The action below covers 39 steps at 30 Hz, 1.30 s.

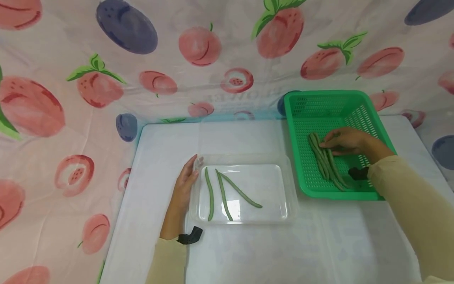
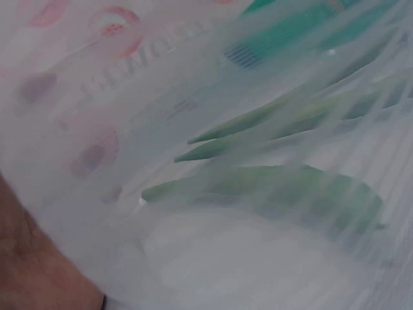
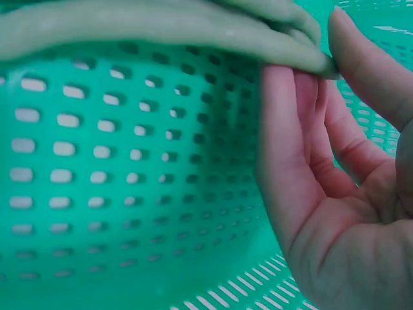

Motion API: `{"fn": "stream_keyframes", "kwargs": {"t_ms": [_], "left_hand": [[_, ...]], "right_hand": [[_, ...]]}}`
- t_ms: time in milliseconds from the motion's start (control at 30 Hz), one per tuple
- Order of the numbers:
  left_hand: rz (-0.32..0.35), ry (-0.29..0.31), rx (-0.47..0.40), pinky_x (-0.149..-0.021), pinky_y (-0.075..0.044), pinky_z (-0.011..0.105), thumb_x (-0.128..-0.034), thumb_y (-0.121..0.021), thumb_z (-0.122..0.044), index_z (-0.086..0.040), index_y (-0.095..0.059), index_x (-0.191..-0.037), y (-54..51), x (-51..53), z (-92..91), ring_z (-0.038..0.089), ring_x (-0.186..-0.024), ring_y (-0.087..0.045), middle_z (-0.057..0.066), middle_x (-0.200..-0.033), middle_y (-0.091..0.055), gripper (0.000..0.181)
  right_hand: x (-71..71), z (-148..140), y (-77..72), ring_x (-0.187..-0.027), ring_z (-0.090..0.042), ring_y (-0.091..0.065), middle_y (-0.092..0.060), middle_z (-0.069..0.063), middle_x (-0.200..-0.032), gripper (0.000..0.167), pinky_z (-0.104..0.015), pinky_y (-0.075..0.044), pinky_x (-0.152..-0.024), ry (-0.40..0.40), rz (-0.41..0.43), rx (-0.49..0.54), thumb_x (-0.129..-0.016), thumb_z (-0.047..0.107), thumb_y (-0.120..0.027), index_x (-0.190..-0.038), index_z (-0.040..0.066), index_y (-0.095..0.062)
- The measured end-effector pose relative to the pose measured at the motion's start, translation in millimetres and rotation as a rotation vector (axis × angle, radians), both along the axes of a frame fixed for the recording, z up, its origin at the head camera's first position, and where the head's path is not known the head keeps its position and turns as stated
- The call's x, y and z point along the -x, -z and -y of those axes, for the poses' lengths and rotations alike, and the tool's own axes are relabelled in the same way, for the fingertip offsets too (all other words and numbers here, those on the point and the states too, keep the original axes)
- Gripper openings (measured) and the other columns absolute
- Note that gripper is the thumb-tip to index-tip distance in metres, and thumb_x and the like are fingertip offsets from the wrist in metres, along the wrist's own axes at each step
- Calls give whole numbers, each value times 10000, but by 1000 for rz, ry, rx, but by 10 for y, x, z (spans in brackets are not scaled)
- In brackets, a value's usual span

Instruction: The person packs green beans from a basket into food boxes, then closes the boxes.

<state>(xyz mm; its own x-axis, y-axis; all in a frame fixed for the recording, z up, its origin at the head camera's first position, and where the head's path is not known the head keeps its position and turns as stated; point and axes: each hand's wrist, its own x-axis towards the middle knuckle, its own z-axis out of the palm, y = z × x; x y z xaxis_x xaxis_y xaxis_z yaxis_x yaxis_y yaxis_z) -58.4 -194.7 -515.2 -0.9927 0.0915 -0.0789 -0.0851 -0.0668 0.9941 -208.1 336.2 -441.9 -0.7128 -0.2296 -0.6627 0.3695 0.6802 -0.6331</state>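
Beans lie bunched on the floor of a green basket at the right, where the right hand reaches in from the side, its forefinger touching the underside of their ends while its thumb stands apart with a gap between. Three more beans rest in a clear tray beside the basket, one alone at the left and two nearly meeting at their upper ends. The left hand touches the tray's left edge, though I cannot tell whether it grips it.
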Motion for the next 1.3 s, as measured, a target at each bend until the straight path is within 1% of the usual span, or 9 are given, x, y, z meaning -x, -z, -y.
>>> {"fn": "stream_keyframes", "kwargs": {"t_ms": [100, 267, 400, 500, 733, 833, 1067, 1167, 1300], "left_hand": [[-4, 2, -3, -1162, -354, 601, -1069, -498, -298, -230, -334, -1599, -7, -3, -1, 258, -1507, -351, -53, -1653, -349, 559], [7, -4, -14, -1151, -377, 583, -1068, -505, -299, -280, -367, -1581, -3, -6, -4, 262, -1506, -360, -71, -1643, -364, 531], [15, -4, -10, -1155, -372, 578, -1069, -505, -300, -268, -363, -1583, 1, -10, -1, 250, -1505, -361, -79, -1639, -369, 534], [15, -2, -13, -1161, -360, 585, -1068, -508, -306, -251, -356, -1588, 11, -7, -1, 248, -1510, -354, -81, -1640, -368, 545], [1, -8, -13, -1186, -326, 592, -1066, -507, -302, -243, -356, -1589, 36, 4, 2, 245, -1522, -334, -61, -1642, -369, 547], [-1, -7, -16, -1186, -325, 592, -1067, -504, -295, -230, -352, -1590, 34, 1, 4, 250, -1521, -334, -47, -1648, -362, 548], [-6, -3, -22, -1197, -312, 587, -1071, -495, -284, -218, -343, -1596, 22, -1, -1, 251, -1529, -324, -36, -1650, -363, 550], [-7, -5, -19, -1200, -310, 588, -1069, -498, -289, -232, -349, -1593, 15, -1, -7, 238, -1528, -324, -48, -1645, -371, 548], [-11, -10, -24, -1197, -317, 586, -1063, -511, -291, -235, -361, -1588, 15, -5, -12, 223, -1517, -340, -64, -1631, -391, 549]], "right_hand": [[-25, -1, -65, -1003, -137, -631, -555, -125, -1241, 651, -353, -605, -893, -32, -16, -9, -955, 372, -723, -1358, -58, -445], [-76, -20, -140, -1071, -123, -632, -623, -88, -1267, 559, -369, -588, -940, -93, 3, 21, -966, 350, -711, -1323, -37, -521], [-119, -47, -155, -1081, -129, -652, -657, -64, -1241, 473, -374, -586, -954, -105, 20, 34, -972, 328, -704, -1272, -23, -599], [-157, -52, -154, -1090, -163, -670, -662, -72, -1237, 473, -395, -585, -965, -98, 40, 46, -966, 312, -713, -1255, -44, -598], [-232, -56, -145, -1147, -238, -671, -627, -137, -1337, 791, -434, -573, -987, -109, 115, 71, -977, 263, -702, -1510, -138, -276], [-237, -58, -151, -1157, -195, -665, -625, -149, -1373, 777, -435, -573, -988, -89, 121, 103, -1000, 251, -669, -1538, -122, -251], [-226, -45, -218, -1121, -106, -664, -570, -93, -1397, 664, -451, -582, -966, -50, 64, 195, -1065, 291, -553, -1577, -29, -277], [-241, 3, -265, -1126, -121, -667, -555, -86, -1372, 642, -450, -588, -954, -66, 38, 207, -1073, 318, -530, -1567, -20, -298], [-284, 92, -327, -1119, -198, -685, -583, -103, -1281, 603, -448, -598, -929, -87, -9, 235, -1085, 342, -494, -1528, -40, -343]]}}
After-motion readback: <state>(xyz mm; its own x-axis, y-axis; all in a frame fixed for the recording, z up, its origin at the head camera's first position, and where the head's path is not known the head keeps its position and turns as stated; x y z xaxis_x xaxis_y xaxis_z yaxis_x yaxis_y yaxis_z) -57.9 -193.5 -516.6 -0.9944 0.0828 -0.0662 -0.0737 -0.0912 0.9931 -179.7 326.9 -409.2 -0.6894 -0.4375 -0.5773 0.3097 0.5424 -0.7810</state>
